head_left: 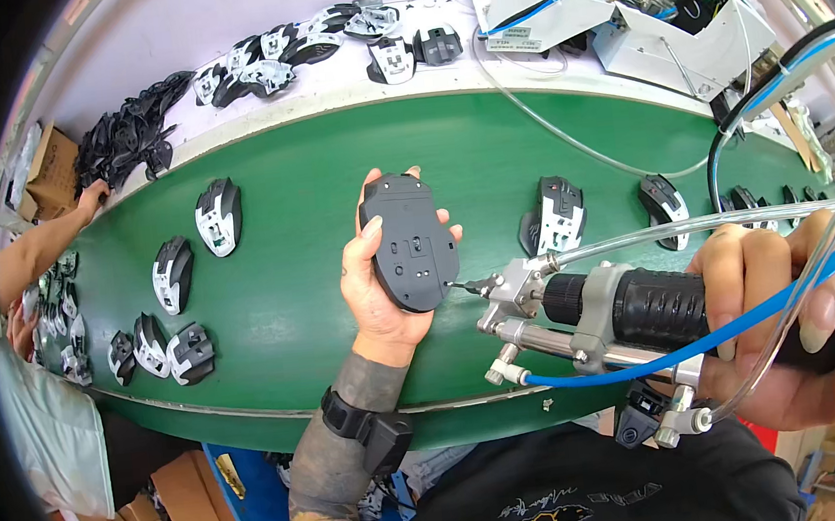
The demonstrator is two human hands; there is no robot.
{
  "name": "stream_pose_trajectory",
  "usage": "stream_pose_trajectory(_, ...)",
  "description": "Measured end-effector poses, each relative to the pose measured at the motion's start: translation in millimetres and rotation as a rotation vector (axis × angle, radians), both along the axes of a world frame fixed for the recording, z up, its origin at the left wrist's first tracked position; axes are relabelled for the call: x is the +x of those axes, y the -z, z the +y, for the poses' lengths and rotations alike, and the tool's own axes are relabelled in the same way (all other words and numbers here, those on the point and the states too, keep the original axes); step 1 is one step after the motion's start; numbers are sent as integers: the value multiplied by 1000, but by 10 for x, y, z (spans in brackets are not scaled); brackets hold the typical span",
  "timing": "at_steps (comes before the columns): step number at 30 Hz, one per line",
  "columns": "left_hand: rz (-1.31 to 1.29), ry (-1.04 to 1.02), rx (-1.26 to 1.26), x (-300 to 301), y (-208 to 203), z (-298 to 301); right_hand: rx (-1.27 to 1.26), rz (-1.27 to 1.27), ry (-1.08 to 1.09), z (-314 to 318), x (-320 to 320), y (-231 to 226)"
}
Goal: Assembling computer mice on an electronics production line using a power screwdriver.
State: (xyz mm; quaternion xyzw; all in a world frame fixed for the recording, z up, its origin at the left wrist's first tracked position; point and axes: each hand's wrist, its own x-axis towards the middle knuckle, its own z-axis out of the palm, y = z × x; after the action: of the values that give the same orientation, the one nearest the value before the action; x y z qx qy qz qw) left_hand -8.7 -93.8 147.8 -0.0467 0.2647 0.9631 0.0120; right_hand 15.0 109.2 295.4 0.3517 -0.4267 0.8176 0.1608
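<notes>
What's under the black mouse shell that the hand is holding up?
Under the black mouse shell are the left hand, then the green belt. The shell covers the palm and its own other side.

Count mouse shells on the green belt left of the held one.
5 mouse shells: one upper, one below it, three clustered near the belt edge. Others may hide beside the co-worker at far left.

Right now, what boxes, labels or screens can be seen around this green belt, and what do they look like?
Brown cardboard box: far left behind the belt, beside the pile of black parts.
Brown cardboard cartons: on the floor, lower left, flaps open.
Small white label with dark print: on the white shelf beyond the belt, rectangular.
White open-topped machine housing: upper right, wiring inside.
No screens show.
</notes>
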Motion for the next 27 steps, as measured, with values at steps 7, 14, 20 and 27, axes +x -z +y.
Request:
stream_pose_trajectory(7, 43, 16, 50, 41, -64, 39, -54, -8, 11, -65, 4, 26)
stream_pose_trajectory(14, -47, -14, 46, 18, -25, 33, -75, 0, -46, -131, -39, -24)
stream_pose_trajectory(20, -220, -53, -16, -32, 98, 9, 302, 36, -452, 410, -42, -324)
stream_pose_trajectory(27, -116, 79, 27, 27, 34, 146, -1, -62, -9, 60, 104, -122)
